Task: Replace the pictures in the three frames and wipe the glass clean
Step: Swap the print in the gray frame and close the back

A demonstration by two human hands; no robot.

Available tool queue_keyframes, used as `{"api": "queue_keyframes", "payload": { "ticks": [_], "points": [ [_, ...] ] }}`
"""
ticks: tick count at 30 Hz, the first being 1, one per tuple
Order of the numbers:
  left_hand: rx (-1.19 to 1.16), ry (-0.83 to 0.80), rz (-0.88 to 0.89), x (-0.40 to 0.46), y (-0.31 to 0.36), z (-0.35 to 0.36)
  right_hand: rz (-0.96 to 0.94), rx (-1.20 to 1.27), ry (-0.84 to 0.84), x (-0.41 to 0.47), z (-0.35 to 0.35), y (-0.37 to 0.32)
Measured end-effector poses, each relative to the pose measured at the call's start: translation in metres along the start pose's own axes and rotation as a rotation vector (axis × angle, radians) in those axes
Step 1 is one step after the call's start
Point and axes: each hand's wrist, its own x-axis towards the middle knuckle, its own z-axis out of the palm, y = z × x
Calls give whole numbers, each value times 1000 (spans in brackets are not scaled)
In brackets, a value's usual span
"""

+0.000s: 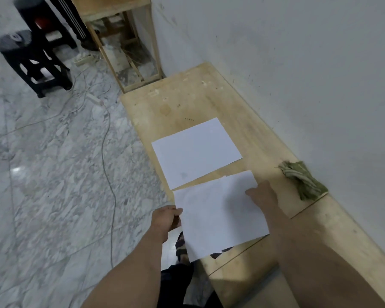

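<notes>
On the wooden bench point(265, 138), both hands' fingers point(176, 211) pinch white sheets point(220, 218) whose long axis runs toward the wall.

Open desk ahead, wall tight on the right

Bare wood on the desk point(176, 101) runs clear beyond the far white sheet point(196, 152). The wall point(298, 74) closes off the right edge, and a crumpled green cloth point(302, 180) sits against it. The left side drops to open marble floor point(53, 174), crossed by loose cables point(108, 156).
</notes>
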Motion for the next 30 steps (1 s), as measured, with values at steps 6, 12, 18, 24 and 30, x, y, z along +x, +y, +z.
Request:
{"api": "queue_keyframes", "payload": {
  "ticks": [6,12,18,24,30],
  "points": [
    [-82,-299,-50,-8,23,-21,73,187,-45,-5,-10,9],
    [20,-313,-23,-8,33,-27,33,491,-118,-44,-48,42],
    [323,-258,167,-37,45,20,57,686,65,-81,-81,111],
    [479,-388,251,-85,10,92,254,879,157,-132,-88,236],
    [698,-523,260,-124,-63,152,527,1074,197,-242,-65,333]
  ]
}}
